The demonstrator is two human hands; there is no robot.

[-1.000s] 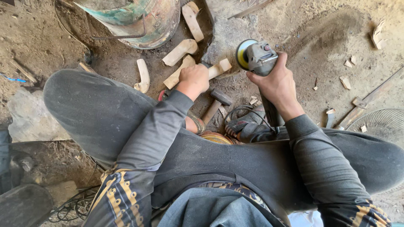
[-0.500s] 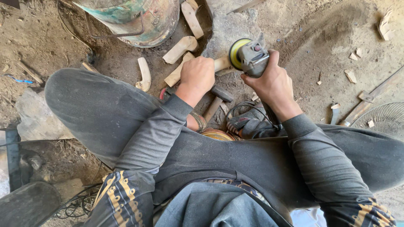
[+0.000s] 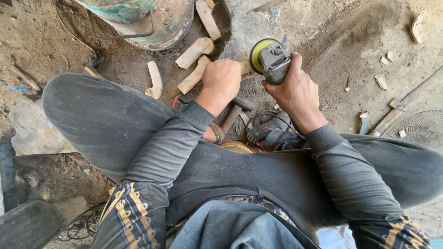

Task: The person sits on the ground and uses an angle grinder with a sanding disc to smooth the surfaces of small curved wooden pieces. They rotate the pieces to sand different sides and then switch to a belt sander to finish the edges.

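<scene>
My right hand grips a grey angle grinder with a yellow-rimmed disc, held just above the dirt floor between my knees. My left hand is closed around a pale wooden piece whose end pokes out toward the grinder's disc. The disc sits right against that end. Most of the wooden piece is hidden under my fingers.
Several carved wooden pieces lie on the dirt by a dented metal bucket. A hammer and a coiled cable lie under my arms. Wood chips and a wire fan guard are at right.
The grinder has swung left and down until its disc meets the wooden piece. My left hand has stayed closed on the piece; the view has shifted slightly.
</scene>
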